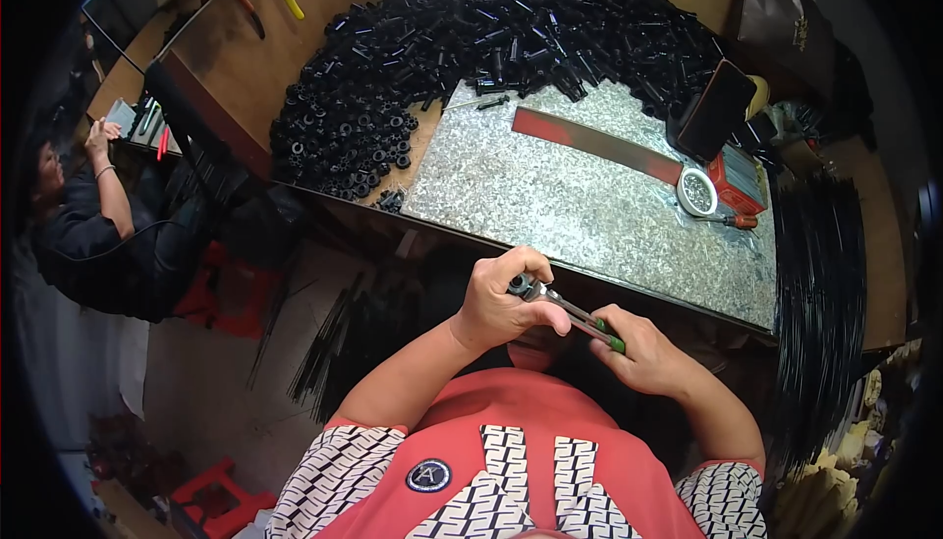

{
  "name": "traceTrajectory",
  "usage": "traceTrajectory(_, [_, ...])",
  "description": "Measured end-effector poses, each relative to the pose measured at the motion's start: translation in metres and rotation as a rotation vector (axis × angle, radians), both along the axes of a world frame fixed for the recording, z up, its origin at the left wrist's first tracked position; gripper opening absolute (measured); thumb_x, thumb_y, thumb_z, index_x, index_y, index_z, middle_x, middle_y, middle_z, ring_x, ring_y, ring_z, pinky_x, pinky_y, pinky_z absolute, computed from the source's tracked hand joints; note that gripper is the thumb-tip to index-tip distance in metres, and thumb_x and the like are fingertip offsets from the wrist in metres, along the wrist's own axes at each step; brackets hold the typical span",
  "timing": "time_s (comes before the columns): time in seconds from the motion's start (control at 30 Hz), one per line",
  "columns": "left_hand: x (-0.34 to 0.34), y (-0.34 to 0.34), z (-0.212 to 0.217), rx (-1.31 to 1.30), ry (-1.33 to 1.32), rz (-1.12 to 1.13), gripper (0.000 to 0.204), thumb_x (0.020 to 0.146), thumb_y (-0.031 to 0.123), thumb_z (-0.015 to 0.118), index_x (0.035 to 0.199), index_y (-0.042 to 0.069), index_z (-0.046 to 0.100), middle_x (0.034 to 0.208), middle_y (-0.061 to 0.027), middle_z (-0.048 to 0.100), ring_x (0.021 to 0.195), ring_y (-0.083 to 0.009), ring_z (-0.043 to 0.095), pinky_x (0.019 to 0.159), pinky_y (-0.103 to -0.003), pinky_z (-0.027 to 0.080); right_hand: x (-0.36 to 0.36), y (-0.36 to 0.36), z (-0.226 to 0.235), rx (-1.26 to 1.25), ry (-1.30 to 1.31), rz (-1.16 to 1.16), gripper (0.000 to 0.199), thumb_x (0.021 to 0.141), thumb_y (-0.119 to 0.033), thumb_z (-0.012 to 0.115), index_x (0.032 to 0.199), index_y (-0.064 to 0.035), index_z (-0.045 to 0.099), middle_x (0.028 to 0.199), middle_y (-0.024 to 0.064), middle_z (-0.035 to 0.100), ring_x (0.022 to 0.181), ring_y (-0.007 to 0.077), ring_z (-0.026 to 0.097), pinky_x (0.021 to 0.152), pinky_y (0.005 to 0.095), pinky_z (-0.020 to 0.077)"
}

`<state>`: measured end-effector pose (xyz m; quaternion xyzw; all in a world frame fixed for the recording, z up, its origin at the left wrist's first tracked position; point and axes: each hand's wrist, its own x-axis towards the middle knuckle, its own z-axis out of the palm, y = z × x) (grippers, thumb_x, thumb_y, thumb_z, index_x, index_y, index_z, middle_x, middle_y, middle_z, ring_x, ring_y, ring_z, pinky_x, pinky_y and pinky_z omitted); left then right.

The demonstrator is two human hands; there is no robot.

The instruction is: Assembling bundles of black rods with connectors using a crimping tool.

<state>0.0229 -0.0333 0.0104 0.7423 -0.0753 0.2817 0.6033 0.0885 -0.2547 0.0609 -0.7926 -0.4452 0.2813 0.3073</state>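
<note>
My left hand (501,301) is closed around the metal head end of a pair of pliers (565,311), just below the near edge of the workbench. My right hand (643,350) grips the green handles of the same pliers. Both hands hold the tool in front of my chest, over my lap. A small dark piece may sit at the tool's jaws under my left thumb; I cannot tell what it is.
A grey speckled metal sheet (589,215) covers the bench, with a red flat bar (599,144), a white round tin (696,192) and a red box (739,180) on it. A large heap of black plastic parts (462,38) lies behind. Black rods (820,293) hang right. Another person (88,215) sits left.
</note>
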Motion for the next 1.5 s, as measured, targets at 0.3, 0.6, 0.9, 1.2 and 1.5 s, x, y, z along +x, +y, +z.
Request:
traceTrajectory(0.3, [0.004,-0.004,0.006,-0.035,-0.047,0.077,0.062,0.058,0.055,0.077,0.087,0.004,0.057,0.063,0.0025,0.049,0.054,-0.0045,0.043,0.051,-0.02,0.037,0.004,0.002,-0.017,-0.001,-0.164,-0.158,0.019,0.083,-0.012,0.067,0.087,-0.0029,0.05,0.072,0.0197,0.059,0.069,0.0398,0.06,0.056,0.0436,0.0462])
traceTrajectory(0.6, [-0.009,-0.001,0.012,-0.057,-0.023,0.039,0.059,0.063,0.05,0.077,0.091,0.002,0.056,0.055,0.0059,0.042,0.051,-0.0021,0.04,0.049,-0.019,0.033,0.086,-0.025,0.007,0.129,-0.761,-0.488,0.011,0.079,-0.004,0.062,0.088,-0.0051,0.055,0.078,0.0189,0.06,0.073,0.0406,0.06,0.06,0.0462,0.0461])
traceTrajectory(0.9, [-0.027,-0.008,0.041,-0.004,-0.008,-0.079,0.062,0.062,0.053,0.075,0.091,0.001,0.057,0.055,0.0061,0.041,0.051,-0.0029,0.04,0.049,-0.019,0.035,0.175,-0.034,0.018,-0.416,-0.779,-0.535,0.02,0.079,-0.019,0.066,0.085,-0.0006,0.061,0.083,0.0211,0.065,0.084,0.0403,0.061,0.074,0.0483,0.0471])
traceTrajectory(1.2, [-0.026,-0.01,0.039,0.007,-0.011,-0.06,0.062,0.062,0.052,0.077,0.093,0.001,0.056,0.055,0.0065,0.04,0.051,-0.0018,0.04,0.049,-0.018,0.034,0.192,-0.02,0.009,-0.519,-0.706,-0.509,0.018,0.08,-0.015,0.059,0.086,0.0007,0.065,0.089,0.0227,0.065,0.089,0.0387,0.062,0.08,0.0457,0.0485])
traceTrajectory(1.5, [-0.026,-0.01,0.034,-0.062,0.007,-0.057,0.064,0.066,0.049,0.077,0.098,-0.001,0.053,0.055,0.007,0.04,0.051,-0.0011,0.04,0.048,-0.017,0.032,0.181,-0.03,0.006,-0.33,-0.776,-0.559,0.017,0.081,-0.014,0.06,0.091,0.0002,0.058,0.09,0.0213,0.064,0.088,0.0392,0.061,0.077,0.0467,0.0479])
